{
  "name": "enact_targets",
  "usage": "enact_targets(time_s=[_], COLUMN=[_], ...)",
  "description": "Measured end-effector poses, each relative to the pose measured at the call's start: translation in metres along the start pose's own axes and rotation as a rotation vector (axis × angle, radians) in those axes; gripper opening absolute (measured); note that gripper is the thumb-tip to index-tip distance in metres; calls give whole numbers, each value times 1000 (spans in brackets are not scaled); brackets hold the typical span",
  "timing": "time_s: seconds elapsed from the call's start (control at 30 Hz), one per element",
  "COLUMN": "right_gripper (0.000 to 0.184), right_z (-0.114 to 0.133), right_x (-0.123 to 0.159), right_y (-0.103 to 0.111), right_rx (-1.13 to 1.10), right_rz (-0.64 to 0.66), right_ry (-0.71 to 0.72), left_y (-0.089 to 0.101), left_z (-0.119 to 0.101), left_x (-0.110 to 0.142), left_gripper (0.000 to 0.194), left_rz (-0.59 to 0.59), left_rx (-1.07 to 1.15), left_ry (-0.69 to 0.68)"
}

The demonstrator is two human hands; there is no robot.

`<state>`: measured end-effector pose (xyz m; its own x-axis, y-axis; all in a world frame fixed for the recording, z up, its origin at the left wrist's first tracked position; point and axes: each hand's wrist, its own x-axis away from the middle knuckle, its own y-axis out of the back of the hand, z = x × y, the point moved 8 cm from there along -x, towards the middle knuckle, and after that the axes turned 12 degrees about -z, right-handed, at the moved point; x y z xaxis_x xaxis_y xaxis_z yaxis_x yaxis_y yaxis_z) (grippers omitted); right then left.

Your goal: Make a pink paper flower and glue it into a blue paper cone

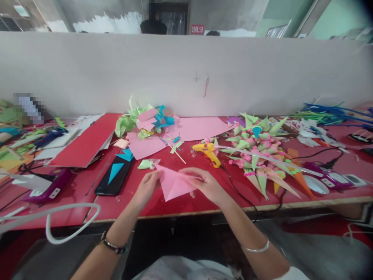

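Note:
Between my two hands a sheet of pink paper (176,184) is held above the red table's front part, with faint crease lines on it. My left hand (149,187) pinches its left corner. On the other side, my right hand (208,184) grips the right edge between thumb and fingers. Just beyond the left hand lies a small clear bag with pale green stuff (145,164). A yellow glue gun (209,152) rests behind the right hand, a long clear glue stick at its back. Left of my left hand is a black phone (106,189) with blue paper pieces on it.
Green and pink paper cones (262,146) are heaped at the right. Paper scraps (131,120) and pink sheets (201,128) lie at the back. A red folder (87,136) and purple power strips (52,192) stand aside. A white partition (180,74) closes the table's far side.

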<state>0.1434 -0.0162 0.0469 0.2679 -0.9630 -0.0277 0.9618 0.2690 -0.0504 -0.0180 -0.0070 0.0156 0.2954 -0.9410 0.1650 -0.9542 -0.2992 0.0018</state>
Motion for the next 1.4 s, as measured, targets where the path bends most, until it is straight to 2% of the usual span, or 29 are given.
enact_targets(time_s=[0.1, 0.17, 0.2, 0.27, 0.33, 0.43, 0.5, 0.57, 0.67, 0.73, 0.83, 0.9, 0.97, 1.03, 1.1, 1.17, 1.27, 1.4], right_gripper=[38, 45, 48, 50, 47, 35, 51, 55, 28, 19, 19, 21, 23, 27, 29, 26, 16, 14], right_z=[9, 14, 17, 23, 28, 31, 35, 41, 46, 47, 48, 46, 42, 36, 32, 30, 33, 43], right_x=[-1, -1, -1, -1, 2, 9, 13, 12, 6, 3, -1, -2, -3, -4, -5, -4, 0, 2], right_y=[-1, -1, -1, -1, -1, -6, -7, -4, -2, -3, -3, -6, -14, -19, -22, -26, -32, -33], right_rx=[111, 217, 271, 377, 473, 621, 651, 612, 616, 670, 795, 908, 1008, 1078, 1115, 1125, 1164, 1222], right_rz=[44, 56, 58, 64, 95, 227, 287, 216, 43, -37, -115, -84, 7, 73, 94, 133, 171, 64], right_ry=[107, 179, 219, 298, 360, 393, 391, 380, 375, 386, 407, 448, 499, 538, 565, 609, 720, 845], left_y=[-16, -23, -25, -25, -22, -20, -23, -29, -36, -38, -36, -35, -42, -54, -59, -59, -59, -56], left_z=[-3, -12, -18, -32, -43, -48, -50, -51, -53, -53, -59, -70, -79, -75, -66, -59, -51, -53], left_x=[0, 2, 2, 1, -1, 2, 10, 20, 31, 34, 33, 36, 47, 59, 64, 63, 60, 54], left_gripper=[46, 58, 58, 48, 34, 30, 33, 29, 21, 21, 20, 23, 21, 12, 16, 17, 19, 27], left_rz=[210, 318, 345, 341, 274, 180, 164, 172, 159, 131, 94, 63, 119, 258, 349, 366, 395, 350], left_rx=[112, 59, 3, -136, -290, -466, -528, -538, -489, -461, -479, -578, -787, -1048, -1238, -1320, -1325, -1239], left_ry=[109, 98, 50, -115, -303, -509, -620, -710, -782, -795, -811, -908, -1102, -1277, -1363, -1385, -1353, -1232])
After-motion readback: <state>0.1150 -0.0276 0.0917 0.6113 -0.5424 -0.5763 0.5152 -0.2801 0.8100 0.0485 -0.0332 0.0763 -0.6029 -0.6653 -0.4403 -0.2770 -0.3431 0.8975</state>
